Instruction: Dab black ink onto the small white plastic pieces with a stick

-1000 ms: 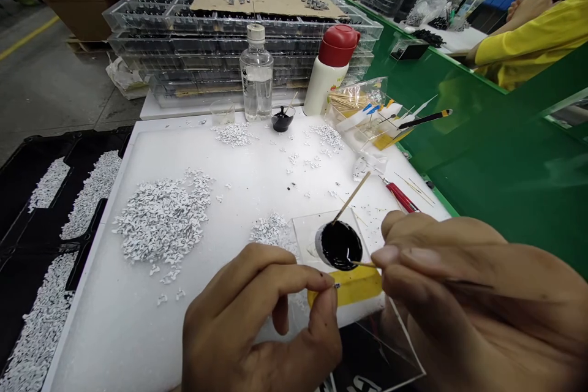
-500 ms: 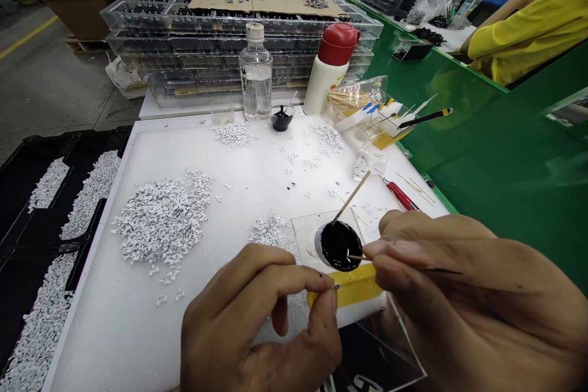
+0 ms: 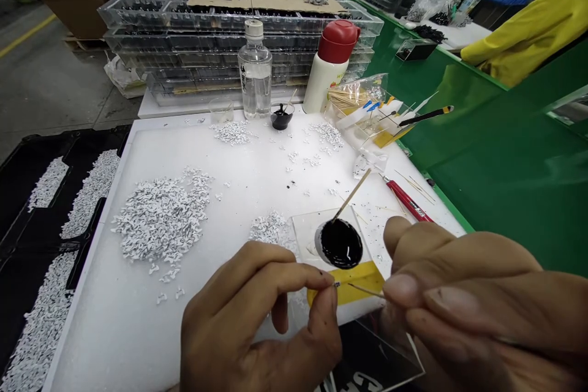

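Beside a heap of small white parts (image 3: 160, 217) on the worktop (image 3: 229, 162), the left hand (image 3: 257, 321) pinches one tiny part (image 3: 337, 285) in a firm grip, just apart from the thin stick (image 3: 365, 290) clenched by the right hand (image 3: 473, 306), below a dish of black paint (image 3: 339, 244).

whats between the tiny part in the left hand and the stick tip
Only a narrow gap above the yellow tape, in the head view; they don't touch.

Your left hand (image 3: 257, 324) low center, thumb and forefinger pinched; your right hand (image 3: 478, 312) lower right, near left, fingertips (image 3: 397, 290) pinched, pointing left.
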Tool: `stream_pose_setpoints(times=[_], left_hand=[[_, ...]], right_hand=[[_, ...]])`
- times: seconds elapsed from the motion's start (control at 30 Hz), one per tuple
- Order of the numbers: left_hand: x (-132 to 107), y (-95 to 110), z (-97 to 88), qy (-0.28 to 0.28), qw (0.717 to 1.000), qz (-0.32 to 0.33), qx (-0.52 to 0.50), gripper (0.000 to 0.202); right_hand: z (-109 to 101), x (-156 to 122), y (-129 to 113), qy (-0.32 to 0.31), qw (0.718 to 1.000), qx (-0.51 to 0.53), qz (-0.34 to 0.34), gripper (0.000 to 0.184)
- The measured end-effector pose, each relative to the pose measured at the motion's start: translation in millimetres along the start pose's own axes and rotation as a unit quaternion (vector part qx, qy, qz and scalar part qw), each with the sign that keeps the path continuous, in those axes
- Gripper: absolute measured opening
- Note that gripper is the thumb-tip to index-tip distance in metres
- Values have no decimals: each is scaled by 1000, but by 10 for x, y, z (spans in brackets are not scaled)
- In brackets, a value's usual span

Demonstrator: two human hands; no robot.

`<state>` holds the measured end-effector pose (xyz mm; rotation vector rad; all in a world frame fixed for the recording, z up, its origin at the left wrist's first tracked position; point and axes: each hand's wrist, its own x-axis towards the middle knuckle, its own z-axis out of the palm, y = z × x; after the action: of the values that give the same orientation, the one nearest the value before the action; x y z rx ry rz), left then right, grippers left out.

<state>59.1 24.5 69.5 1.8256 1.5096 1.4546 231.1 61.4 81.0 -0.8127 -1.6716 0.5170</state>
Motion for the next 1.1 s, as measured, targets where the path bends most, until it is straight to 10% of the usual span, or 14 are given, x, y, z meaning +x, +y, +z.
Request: stream_pose_setpoints(times=[0.77,1.1], left_hand=[[-12,25,0,6,1000,-9,-2,19],[-19,17,22,10,1000,-14,-7,17]], right_hand=[[-50,23,-4,-29,999,-1,16,11],[37,30,26,-18,997,70,22,40]])
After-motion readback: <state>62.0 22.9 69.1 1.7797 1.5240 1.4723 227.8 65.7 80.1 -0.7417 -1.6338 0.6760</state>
